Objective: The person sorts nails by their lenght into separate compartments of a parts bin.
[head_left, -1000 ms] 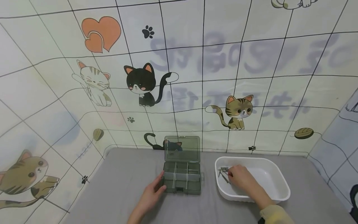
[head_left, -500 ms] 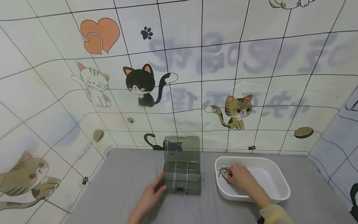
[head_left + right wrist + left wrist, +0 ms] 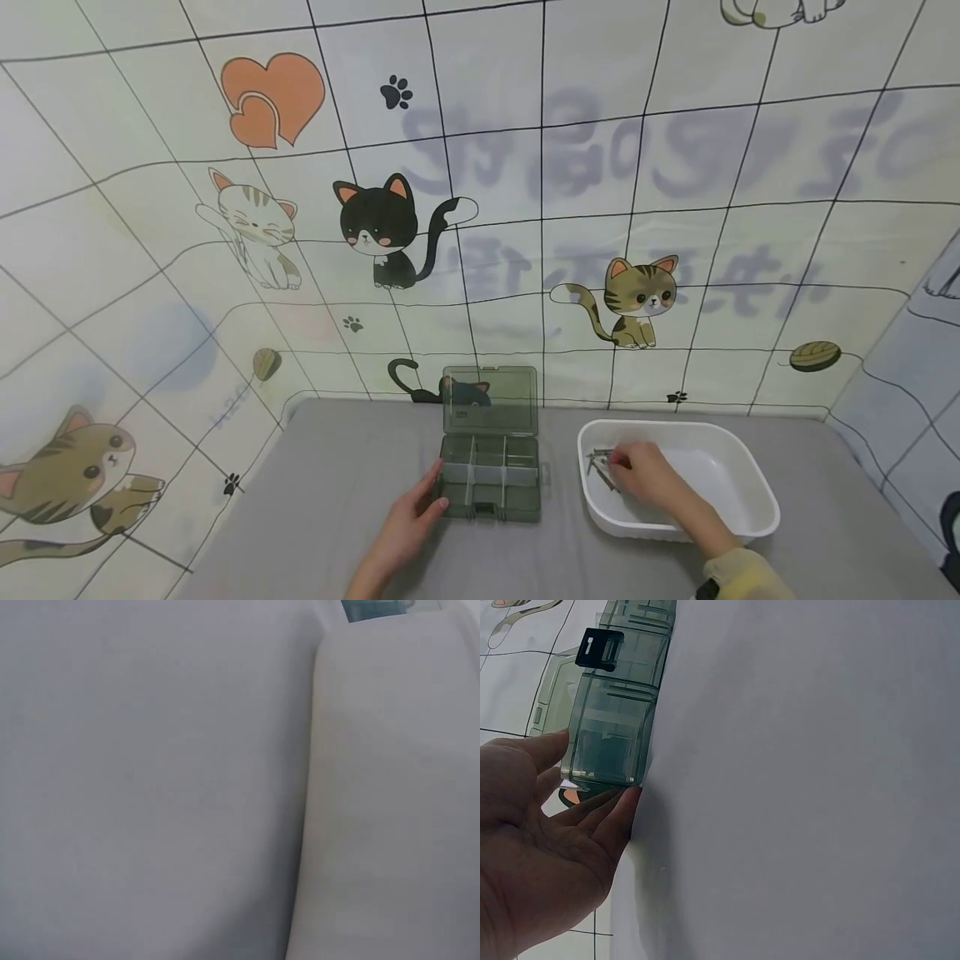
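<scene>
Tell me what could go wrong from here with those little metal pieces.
The metal pieces lie jumbled in the white tray, so the right hand might catch several together. One could drop onto the gray surface between tray and box. The box might also slide if the left hand, touching its side, nudges it.

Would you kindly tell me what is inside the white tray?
Slender, screw-like metal pieces lie at the left end of the white tray; the right hand hides whatever lies beneath it.
</scene>
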{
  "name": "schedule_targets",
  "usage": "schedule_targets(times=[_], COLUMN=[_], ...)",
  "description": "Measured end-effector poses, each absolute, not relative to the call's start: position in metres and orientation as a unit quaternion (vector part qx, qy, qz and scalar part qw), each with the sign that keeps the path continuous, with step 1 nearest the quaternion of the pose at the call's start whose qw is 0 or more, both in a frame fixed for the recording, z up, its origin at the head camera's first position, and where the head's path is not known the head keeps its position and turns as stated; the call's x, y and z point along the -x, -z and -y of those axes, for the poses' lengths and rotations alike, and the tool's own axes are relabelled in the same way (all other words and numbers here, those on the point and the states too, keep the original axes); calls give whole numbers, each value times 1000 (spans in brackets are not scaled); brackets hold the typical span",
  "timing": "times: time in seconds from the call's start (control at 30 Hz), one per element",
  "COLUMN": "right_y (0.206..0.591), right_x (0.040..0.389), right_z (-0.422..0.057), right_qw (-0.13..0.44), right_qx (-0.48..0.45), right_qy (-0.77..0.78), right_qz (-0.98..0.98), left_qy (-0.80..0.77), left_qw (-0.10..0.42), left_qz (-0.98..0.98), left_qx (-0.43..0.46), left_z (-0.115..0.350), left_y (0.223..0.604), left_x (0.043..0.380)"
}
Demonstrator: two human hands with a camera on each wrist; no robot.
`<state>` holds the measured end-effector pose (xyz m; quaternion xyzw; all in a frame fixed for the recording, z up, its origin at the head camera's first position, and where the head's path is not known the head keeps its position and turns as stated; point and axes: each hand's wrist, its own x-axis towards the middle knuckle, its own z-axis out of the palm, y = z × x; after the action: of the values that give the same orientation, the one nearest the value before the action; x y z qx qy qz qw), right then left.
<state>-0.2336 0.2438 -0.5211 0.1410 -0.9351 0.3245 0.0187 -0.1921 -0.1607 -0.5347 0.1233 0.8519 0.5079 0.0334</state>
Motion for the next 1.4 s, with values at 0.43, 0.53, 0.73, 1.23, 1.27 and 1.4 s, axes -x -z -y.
schedule_targets(times=[0.43, 0.53, 0.73, 1.23, 1.27, 1.4], right_y=[505, 501, 491, 468, 467, 465], right_x=[227, 224, 220, 215, 215, 214], right_z=[-244, -244, -243, -198, -193, -172], right_qw=[10, 24, 75, 57, 53, 45], right_qx=[-115, -117, -122, -188, -196, -221], right_qy=[-374, -383, -388, -442, -443, -433], right_qz=[920, 916, 910, 875, 873, 873], left_qy=[-511, -512, -518, -509, -509, -508], left_qw=[28, 32, 36, 42, 43, 42], left_qz=[-850, -850, -847, -852, -852, -853], left_qx=[-127, -123, -115, -115, -115, -113], left_z=[161, 161, 161, 161, 161, 161], left_y=[535, 535, 536, 532, 532, 531], left_x=[191, 191, 193, 191, 191, 190])
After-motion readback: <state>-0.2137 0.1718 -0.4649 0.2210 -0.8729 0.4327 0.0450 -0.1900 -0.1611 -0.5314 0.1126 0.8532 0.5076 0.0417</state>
